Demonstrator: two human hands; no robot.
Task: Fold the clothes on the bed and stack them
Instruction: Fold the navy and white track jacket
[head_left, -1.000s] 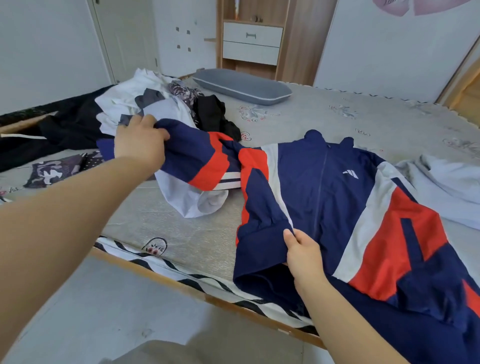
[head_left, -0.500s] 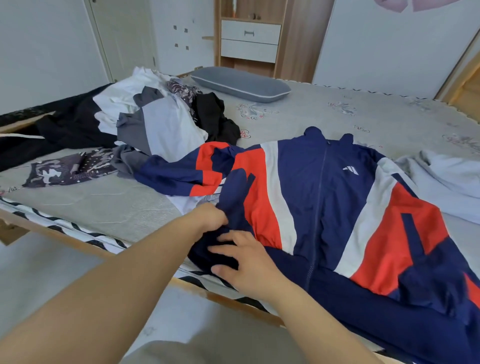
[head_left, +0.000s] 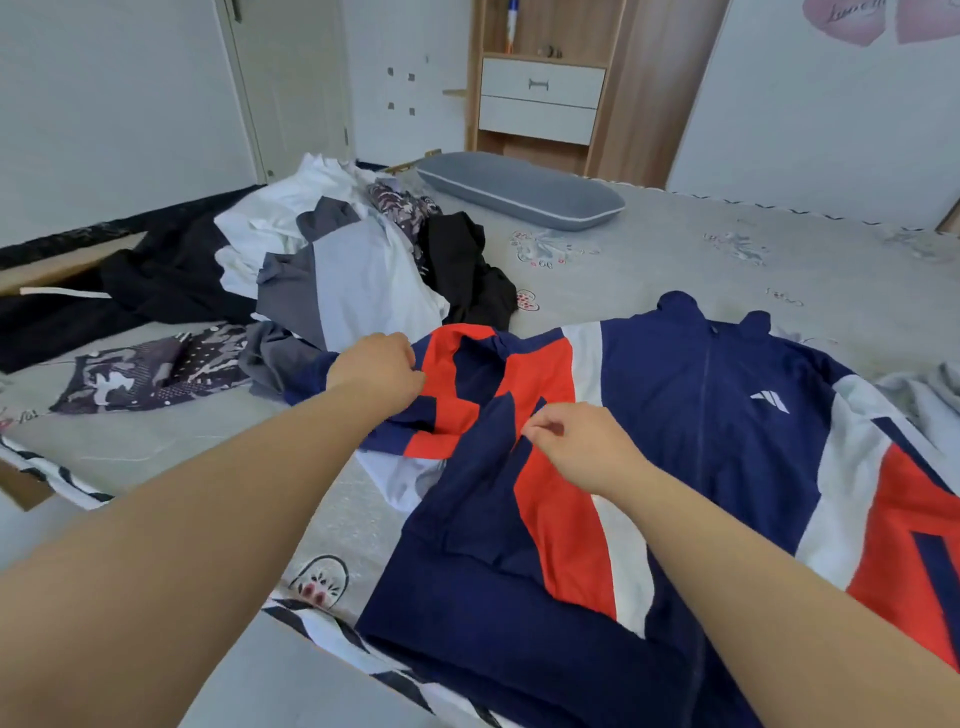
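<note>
Jacket beside clothes pile, pillow beyond

We see jacket: smooth, faintly shiny cloth | bed cover: matt printed cloth | pillow: matt cloth | cabinet: matt wood

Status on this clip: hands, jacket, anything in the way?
Left hand grips jacket sleeve; right hand pinches its front. Jacket spread, unfolded. Unfolded clothes pile beside sleeve.

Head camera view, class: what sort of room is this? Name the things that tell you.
Most likely a bedroom: a wide bed with a patterned grey sheet, a grey pillow at its far side, and a wooden cabinet with drawers against the wall.
</note>
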